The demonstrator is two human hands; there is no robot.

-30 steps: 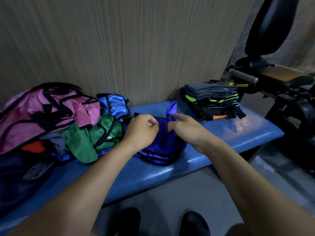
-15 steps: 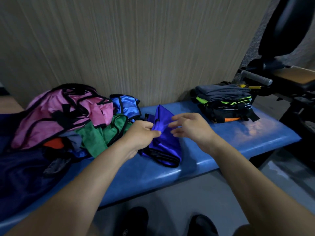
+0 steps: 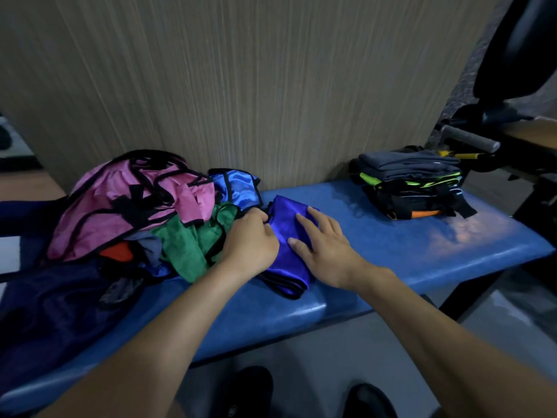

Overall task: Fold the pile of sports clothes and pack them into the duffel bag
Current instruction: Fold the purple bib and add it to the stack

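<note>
A shiny blue garment (image 3: 286,245) lies folded into a narrow strip on the blue padded bench (image 3: 391,245). My left hand (image 3: 251,241) rests with curled fingers on its left edge. Pressing flat on its right side is my right hand (image 3: 324,247), fingers spread. To the left sits a loose pile of clothes (image 3: 141,215): pink with black trim, green, light blue, orange. A neat stack of folded clothes (image 3: 413,182) stands at the bench's far right. A dark navy fabric mass (image 3: 51,315), possibly the duffel bag, lies at the near left.
A wood-grain wall (image 3: 256,86) backs the bench. Black gym equipment with a padded seat and a grey handle (image 3: 470,140) stands to the right. My dark shoes (image 3: 250,393) are on the grey floor below the bench's front edge.
The blue garment's raised flap has been laid down flat. My right hand went from pinching the cloth to pressing on it with spread fingers; my left hand lowered onto its left edge.
</note>
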